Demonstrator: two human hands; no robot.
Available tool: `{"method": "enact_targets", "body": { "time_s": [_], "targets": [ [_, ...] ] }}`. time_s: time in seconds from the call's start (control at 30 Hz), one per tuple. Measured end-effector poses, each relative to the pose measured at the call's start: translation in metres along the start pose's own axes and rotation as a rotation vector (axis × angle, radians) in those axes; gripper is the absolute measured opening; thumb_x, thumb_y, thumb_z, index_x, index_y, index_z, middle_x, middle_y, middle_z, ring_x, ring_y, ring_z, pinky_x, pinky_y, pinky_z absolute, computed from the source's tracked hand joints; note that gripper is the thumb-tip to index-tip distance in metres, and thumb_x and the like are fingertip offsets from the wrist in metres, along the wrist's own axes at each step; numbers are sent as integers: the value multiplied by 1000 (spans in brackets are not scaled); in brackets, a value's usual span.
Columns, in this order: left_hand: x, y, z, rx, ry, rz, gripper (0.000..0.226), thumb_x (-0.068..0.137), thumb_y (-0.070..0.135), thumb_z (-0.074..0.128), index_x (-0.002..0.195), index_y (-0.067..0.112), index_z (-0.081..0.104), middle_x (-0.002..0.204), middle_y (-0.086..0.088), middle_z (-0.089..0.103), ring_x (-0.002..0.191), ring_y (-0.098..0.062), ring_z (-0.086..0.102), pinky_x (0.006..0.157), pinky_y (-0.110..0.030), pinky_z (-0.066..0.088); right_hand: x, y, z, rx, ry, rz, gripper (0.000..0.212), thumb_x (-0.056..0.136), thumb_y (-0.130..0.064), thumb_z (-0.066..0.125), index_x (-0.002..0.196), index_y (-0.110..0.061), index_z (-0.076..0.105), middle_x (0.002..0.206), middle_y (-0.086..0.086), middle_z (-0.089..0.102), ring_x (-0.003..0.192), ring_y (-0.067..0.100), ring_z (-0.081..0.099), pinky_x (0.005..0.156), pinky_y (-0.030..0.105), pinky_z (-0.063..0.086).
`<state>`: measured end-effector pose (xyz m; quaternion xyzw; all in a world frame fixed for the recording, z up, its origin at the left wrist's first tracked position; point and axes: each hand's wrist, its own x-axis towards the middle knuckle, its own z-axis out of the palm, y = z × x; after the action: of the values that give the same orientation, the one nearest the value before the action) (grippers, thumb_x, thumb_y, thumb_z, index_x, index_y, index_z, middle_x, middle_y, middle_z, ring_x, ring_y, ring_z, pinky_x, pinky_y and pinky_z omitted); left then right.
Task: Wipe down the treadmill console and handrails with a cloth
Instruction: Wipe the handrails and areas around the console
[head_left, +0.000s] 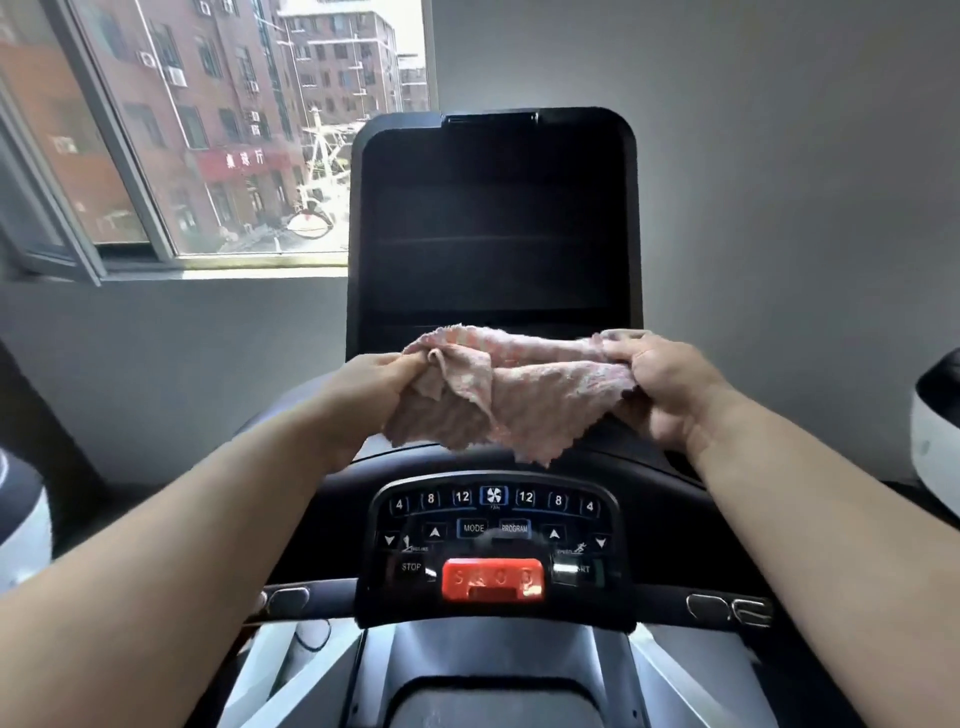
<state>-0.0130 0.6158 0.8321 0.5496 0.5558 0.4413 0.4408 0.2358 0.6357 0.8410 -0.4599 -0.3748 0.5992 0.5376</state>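
1. Cloth (498, 395): a pinkish checked terry rag, held stretched between the two hands. Its lower edge hangs in a loose point below them.
2. Handling (judged): light, soft and limp, so it bunches or folds readily, and it is not fragile. The nap should drag on smooth plastic rather than skate. Whether it is damp or dry cannot be told.
3. Where to hold (judged): any edge or corner will do. For wiping, a folded pad under a flat palm would press harder than the present edge hold.
4. Left hand (374, 384): fingers curled, pinching the cloth's upper left corner.
5. Right hand (660, 384): well apart from the left hand. Its fingers and thumb are clamped on the gathered right edge.
6. Console: the dark screen (493, 218) lies beyond the hands. The button panel (493, 525) and red stop key (492, 578) lie below them, nearer the person.
7. Handrail crossbar (291, 597): runs under both forearms, with a metal pulse pad showing on each side.
8. Hidden or unclear:
   - The console shelf behind and under the cloth is covered.
   - Whether the cloth touches the screen's foot cannot be told.
   - The side handrails are not made out.
   - The lettering on the red key is blurred.
   - White rounded objects outside each arm are cut off by the frame.
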Motion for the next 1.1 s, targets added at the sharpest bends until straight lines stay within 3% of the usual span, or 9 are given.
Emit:
{"method": "enact_targets", "body": {
  "time_s": [0.17,0.27,0.47,0.57,0.67,0.77,0.87,1.0,1.1],
  "targets": [
    [1,15,-9,-362,-78,-141,31,96,34,49,89,11,69,77,-9,70,62,-19,65,59,-31,52,-12,-4,13,-293,-542,300,27,75,-30,69,99,-17,67,81,4,62,72,18,58,72,32,48],
    [0,31,-9,-359,-299,-246,43,95,45,49,97,6,66,81,-13,71,65,-21,69,58,-31,57,-14,8,36,-385,-623,220,28,70,-35,73,92,-19,67,74,-1,55,69,11,49,76,26,39],
    [7,10,-17,-442,-352,-390,65,87,65,43,95,6,69,75,-12,69,56,-22,67,51,-27,55,-1,25,63,-242,-337,-85,20,96,-14,50,102,-9,69,97,9,72,86,21,66,83,38,53],
    [-1,-12,-15,-435,-422,-426,61,80,57,56,105,4,70,75,-13,72,50,-17,65,43,-19,49,15,25,63,-177,-103,87,32,98,-11,34,109,-2,63,86,12,71,65,26,66,54,32,55],
    [-3,-25,-10,-495,-467,-358,55,70,24,78,121,19,61,101,-37,60,54,-14,68,49,-20,51,23,33,58,-285,-102,315,24,98,-26,46,92,-10,64,79,11,65,67,23,62,69,35,52],
    [5,-35,-9,-514,-425,-369,60,67,5,76,122,15,54,85,-18,73,60,-16,69,51,-24,54,24,38,45,-454,-154,436,15,90,-18,60,81,-8,66,74,12,67,63,24,64,70,35,53],
    [12,-50,0,-392,-282,-553,14,83,16,58,74,6,62,53,-5,63,40,-12,58,40,-17,46,28,44,35,-573,-54,461,22,92,-19,57,73,-10,63,60,7,65,48,19,60,52,25,49],
    [14,-66,16,-656,-211,-615,58,97,53,36,95,0,61,78,-17,70,60,-27,69,50,-30,55,35,51,36,-566,133,315,33,98,-35,47,83,-10,62,77,8,63,64,23,59,64,30,47],
    [14,-62,16,-691,-356,-592,54,85,53,56,108,4,64,95,-8,72,77,-26,68,71,-36,57,35,43,34,-340,51,310,42,95,-47,51,87,-7,62,78,10,59,67,23,57,70,31,50]
  ]
}}
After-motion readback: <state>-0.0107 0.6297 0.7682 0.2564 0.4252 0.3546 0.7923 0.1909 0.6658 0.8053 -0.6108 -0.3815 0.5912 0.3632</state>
